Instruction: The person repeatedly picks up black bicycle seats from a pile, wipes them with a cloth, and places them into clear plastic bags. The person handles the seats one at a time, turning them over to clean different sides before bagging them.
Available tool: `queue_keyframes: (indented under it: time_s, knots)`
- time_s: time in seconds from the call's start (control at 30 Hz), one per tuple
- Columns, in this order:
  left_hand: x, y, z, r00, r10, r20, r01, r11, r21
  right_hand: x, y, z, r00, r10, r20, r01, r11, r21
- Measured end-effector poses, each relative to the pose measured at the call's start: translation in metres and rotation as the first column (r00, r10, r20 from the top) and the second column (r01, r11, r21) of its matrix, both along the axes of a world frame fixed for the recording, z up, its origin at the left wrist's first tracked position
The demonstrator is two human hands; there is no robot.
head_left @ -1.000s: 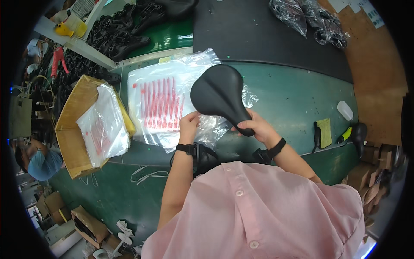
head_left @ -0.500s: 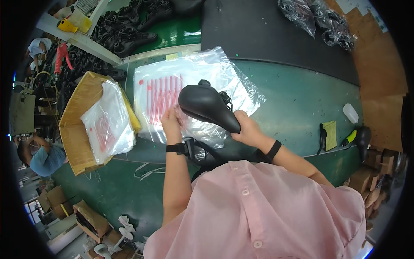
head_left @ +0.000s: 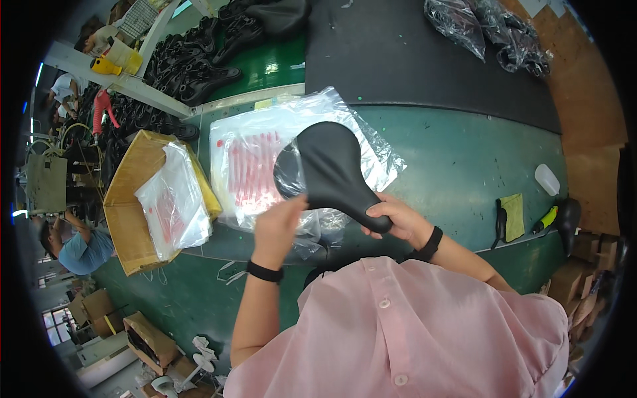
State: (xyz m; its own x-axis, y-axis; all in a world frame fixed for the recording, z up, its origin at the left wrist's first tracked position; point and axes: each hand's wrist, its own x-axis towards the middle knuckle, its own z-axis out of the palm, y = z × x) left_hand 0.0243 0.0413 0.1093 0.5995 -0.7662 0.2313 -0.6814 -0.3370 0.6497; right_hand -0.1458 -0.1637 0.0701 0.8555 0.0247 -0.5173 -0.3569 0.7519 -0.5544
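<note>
A black bicycle saddle (head_left: pixel 330 156) hangs over the bench, its smooth top facing up. Around its narrow nose my right hand (head_left: pixel 400 220) is closed, thumb on top. A clear plastic bag (head_left: pixel 289 174) covers the left part of the saddle's wide end. At that bag's lower edge the fingers of my left hand (head_left: pixel 279 225) are pinched together, close against the saddle. Beneath lies a stack of clear plastic bags (head_left: pixel 249 159) with red printing. The saddle's underside is hidden.
A cardboard box (head_left: pixel 126 219) holding more bags stands at the left. Black saddles (head_left: pixel 192 83) crowd the far left. Bagged items (head_left: pixel 458 26) rest on a dark mat at the back. A yellow-green cloth (head_left: pixel 511 217), a white oval piece and a cutter-like tool lie at right.
The saddle has turned so its broad top faces up, and its nose has come nearer me. Clear plastic now covers part of its wide end. My left hand has moved up against it.
</note>
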Motion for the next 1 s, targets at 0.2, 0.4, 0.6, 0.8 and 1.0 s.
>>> queue_keyframes:
  time_s: [0.2, 0.4, 0.6, 0.8, 1.0]
  knots:
    - [-0.024, -0.067, 0.02, 0.955, 0.221, -0.2, -0.258, 0.948, -0.188, -0.009, -0.01, 0.009, 0.989, 0.137, 0.049, -0.101, 0.891, -0.444]
    - [-0.012, -0.084, 0.02, 0.973, 0.157, -0.171, -0.175, 0.98, -0.096, -0.016, -0.009, -0.01, 0.913, 0.408, 0.018, -0.124, 0.32, -0.939]
    - [-0.086, -0.097, 0.031, 0.925, -0.343, -0.161, 0.342, 0.939, -0.034, -0.016, -0.011, -0.055, 0.934, 0.127, 0.333, 0.16, 0.687, -0.709]
    - [-0.122, -0.096, 0.014, 0.479, -0.513, -0.712, 0.527, 0.817, -0.234, 0.006, -0.042, -0.003, 0.895, -0.435, -0.093, 0.416, 0.892, -0.177]
    - [-0.004, -0.078, -0.059, 0.967, -0.011, -0.253, 0.026, 0.998, 0.054, 0.071, -0.243, 0.003, 0.638, -0.759, 0.13, 0.766, 0.608, -0.21]
